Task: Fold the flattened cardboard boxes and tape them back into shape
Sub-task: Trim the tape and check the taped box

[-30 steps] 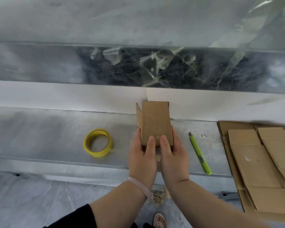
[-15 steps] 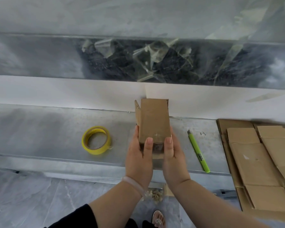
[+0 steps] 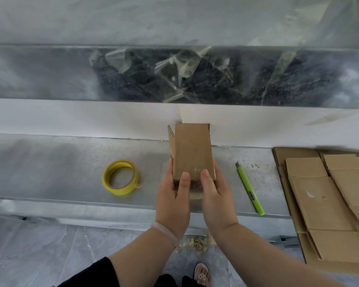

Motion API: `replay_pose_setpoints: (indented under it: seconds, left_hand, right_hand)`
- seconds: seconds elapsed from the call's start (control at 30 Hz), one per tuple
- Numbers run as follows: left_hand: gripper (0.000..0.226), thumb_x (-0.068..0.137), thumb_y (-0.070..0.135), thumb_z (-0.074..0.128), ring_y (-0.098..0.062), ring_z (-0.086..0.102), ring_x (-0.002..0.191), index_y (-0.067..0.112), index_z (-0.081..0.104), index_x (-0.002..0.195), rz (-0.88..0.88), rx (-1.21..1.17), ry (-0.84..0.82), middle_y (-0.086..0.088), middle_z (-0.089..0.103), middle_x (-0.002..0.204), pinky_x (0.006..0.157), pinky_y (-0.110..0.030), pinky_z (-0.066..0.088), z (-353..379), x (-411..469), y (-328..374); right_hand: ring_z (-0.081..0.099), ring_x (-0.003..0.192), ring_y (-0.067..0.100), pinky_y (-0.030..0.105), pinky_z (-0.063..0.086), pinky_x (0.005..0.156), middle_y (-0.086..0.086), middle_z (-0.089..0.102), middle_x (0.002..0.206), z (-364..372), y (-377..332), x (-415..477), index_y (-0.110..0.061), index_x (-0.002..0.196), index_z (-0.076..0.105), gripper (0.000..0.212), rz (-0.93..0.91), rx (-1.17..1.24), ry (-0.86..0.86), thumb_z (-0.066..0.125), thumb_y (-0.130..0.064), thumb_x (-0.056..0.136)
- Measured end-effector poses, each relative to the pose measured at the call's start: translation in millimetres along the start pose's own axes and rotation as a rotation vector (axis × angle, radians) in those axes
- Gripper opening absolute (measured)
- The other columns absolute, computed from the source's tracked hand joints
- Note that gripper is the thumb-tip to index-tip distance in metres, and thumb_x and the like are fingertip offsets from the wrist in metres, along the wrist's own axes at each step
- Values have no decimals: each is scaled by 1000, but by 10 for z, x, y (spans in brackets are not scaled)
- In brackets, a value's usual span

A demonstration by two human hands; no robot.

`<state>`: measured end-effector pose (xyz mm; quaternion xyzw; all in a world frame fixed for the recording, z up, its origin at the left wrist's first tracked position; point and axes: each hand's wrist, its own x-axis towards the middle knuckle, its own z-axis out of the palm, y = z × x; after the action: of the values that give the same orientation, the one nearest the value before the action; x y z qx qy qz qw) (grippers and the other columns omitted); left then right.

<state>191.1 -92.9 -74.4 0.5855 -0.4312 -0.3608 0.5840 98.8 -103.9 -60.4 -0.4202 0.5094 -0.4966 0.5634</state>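
left hand (image 3: 172,198): grips box (image 3: 192,150) by its left side, thumb pressed on top face | right hand (image 3: 217,198): grips right side, thumb on top | both side by side, palms facing inward

The flattened cardboard stack (image 3: 319,195) runs past the right edge.

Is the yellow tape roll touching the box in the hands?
Apart. The head view shows a bare strip of table between the tape roll and the box.
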Motion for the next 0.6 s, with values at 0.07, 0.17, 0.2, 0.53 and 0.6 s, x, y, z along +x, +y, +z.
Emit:
replay_pose_setpoints:
  seconds: [0.07, 0.17, 0.2, 0.53, 0.6]
  left_hand:
    - [53, 92, 44, 46, 2, 58, 110, 21, 48, 140, -12, -14, 15, 18, 64, 119, 84, -9, 44, 8, -8, -9]
    - [49, 92, 35, 42, 4, 56, 112, 21, 50, 138, -43, -43, 39, 21, 62, 121, 84, -7, 43, 27, 4, -6]
    - [49, 92, 35, 42, 3, 56, 114, 21, 51, 138, -65, -59, 41, 18, 63, 123, 86, -8, 44, 25, 18, 6]
    - [45, 99, 39, 38, 0, 57, 115, 18, 53, 136, -112, -85, 24, 10, 65, 123, 89, -13, 45, -4, 2, 32]
    - [49, 98, 39, 35, -2, 52, 122, 17, 46, 141, -171, -126, 12, 7, 58, 133, 96, -15, 44, 27, -17, 66]
  right_hand:
    - [59, 119, 6, 26, 48, 101, -8, 62, 133, -9, 16, 11, -28, 143, 49, 41, 43, 58, 15, 43, -21, 103]
    - [52, 127, 4, 30, 43, 109, -10, 56, 140, -52, 40, 14, -27, 145, 47, 42, 77, 65, -8, 39, -22, 104]
    - [50, 129, 5, 33, 40, 111, -11, 55, 140, -72, 50, 16, -28, 145, 46, 42, 68, 47, -14, 38, -25, 104]
    - [44, 119, -22, 1, 38, 95, -34, 49, 135, -206, 109, 40, -41, 147, 39, 47, 56, -95, -69, 35, -49, 100]
    - [40, 111, -31, -3, 37, 86, -48, 46, 125, -225, 82, 30, -57, 139, 37, 39, 137, -99, -80, 33, -52, 101]
